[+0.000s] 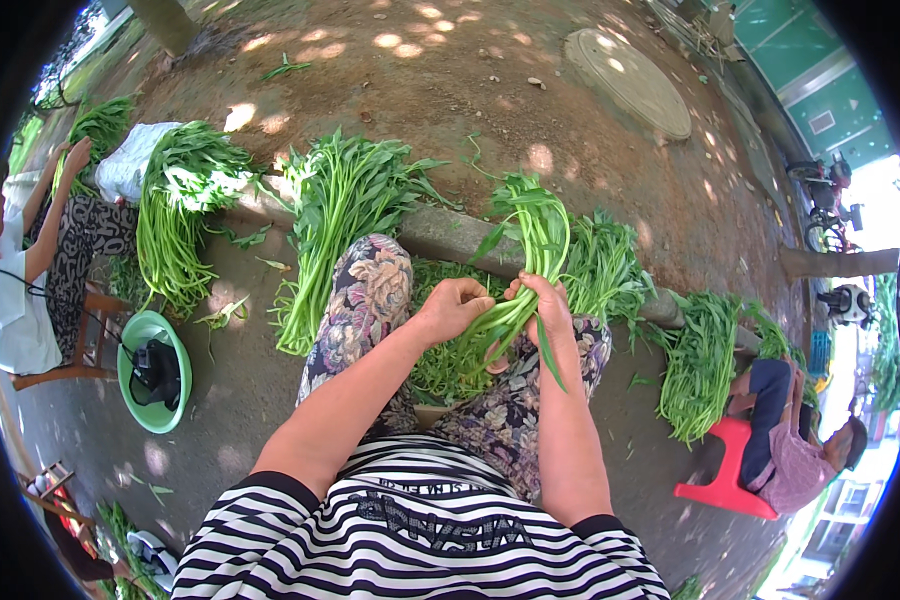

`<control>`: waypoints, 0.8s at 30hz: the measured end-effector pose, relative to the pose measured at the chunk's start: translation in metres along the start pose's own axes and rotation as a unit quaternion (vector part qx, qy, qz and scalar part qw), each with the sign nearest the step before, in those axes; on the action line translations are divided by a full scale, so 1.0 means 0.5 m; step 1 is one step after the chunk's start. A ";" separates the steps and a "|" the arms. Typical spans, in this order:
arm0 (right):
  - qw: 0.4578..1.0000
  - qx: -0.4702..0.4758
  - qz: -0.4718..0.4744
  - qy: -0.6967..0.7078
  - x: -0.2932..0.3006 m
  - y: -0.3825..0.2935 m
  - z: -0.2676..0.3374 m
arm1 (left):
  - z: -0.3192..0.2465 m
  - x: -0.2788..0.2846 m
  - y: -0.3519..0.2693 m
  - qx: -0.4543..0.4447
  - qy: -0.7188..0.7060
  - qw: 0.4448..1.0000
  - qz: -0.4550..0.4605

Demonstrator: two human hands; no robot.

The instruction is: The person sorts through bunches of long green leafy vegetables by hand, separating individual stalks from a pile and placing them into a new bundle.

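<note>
My right hand (547, 300) is closed around a bunch of long-stemmed leafy greens (538, 232), held above my right knee. Beside it, my left hand (454, 309) has its thumb and fingertips together at the left edge of the bunch; whether a stem is between them cannot be told. Loose leaves and trimmings (450, 360) fill a container between my knees, its rim mostly hidden. A large pile of greens (352, 195) lies over the concrete kerb by my left knee, and another pile (607, 262) rests beyond my right knee.
At left stand a green plastic basin (183, 375) with a dark item inside and a seated person near more greens (169, 232). On the right, another person sits on a red plastic stool (731, 465) by a pile of greens (694, 367). The concrete kerb (450, 236) runs across in front.
</note>
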State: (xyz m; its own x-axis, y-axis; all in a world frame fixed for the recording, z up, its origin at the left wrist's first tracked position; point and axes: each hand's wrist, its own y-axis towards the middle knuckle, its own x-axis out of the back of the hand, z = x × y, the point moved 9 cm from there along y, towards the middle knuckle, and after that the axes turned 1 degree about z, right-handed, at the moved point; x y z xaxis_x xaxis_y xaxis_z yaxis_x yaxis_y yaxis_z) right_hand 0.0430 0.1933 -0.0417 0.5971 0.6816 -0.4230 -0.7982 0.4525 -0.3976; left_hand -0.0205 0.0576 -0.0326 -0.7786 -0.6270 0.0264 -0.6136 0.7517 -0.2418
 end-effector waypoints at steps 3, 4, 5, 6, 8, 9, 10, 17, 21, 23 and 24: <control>1.000 0.003 -0.015 0.023 0.008 0.002 0.005 | 0.023 0.018 0.000 0.038 -0.016 0.999 -0.033; 0.998 0.003 -0.013 0.058 0.010 0.004 0.009 | 0.029 0.033 0.005 0.023 -0.032 0.996 -0.075; 0.996 0.002 -0.010 0.093 0.015 0.005 0.014 | 0.045 0.044 0.007 0.052 0.011 0.995 -0.083; 0.991 0.002 -0.009 0.130 0.016 0.005 0.020 | 0.055 0.059 0.009 0.082 0.056 0.991 -0.090; 0.980 0.025 0.001 0.196 0.015 0.002 0.034 | 0.058 0.077 0.006 0.101 0.161 0.976 -0.106; 0.975 0.033 -0.002 0.219 0.019 0.002 0.040 | 0.052 0.073 0.005 0.115 0.207 0.968 -0.086; 0.970 0.041 -0.004 0.242 0.026 0.002 0.047 | 0.043 0.071 0.004 0.130 0.252 0.957 -0.066; 0.969 0.024 -0.009 0.246 0.040 -0.002 0.043 | 0.010 0.077 0.007 -0.018 0.107 0.986 -0.123; 0.993 0.005 -0.018 0.119 0.018 -0.010 0.026 | 0.011 0.021 0.008 -0.008 -0.010 0.999 -0.038; 0.998 0.011 -0.037 0.052 0.008 -0.010 0.018 | 0.007 -0.006 0.007 0.015 -0.011 1.000 0.013; 0.999 0.012 -0.033 0.019 0.000 -0.007 0.012 | 0.008 -0.013 0.006 0.017 -0.047 0.999 0.017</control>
State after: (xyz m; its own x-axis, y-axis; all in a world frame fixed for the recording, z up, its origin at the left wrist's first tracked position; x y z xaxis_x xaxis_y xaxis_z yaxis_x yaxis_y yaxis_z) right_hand 0.0453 0.1951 -0.0354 0.6508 0.6278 -0.4269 -0.7583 0.5102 -0.4057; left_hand -0.0168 0.0629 -0.0372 -0.7816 -0.6196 -0.0725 -0.5816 0.7658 -0.2745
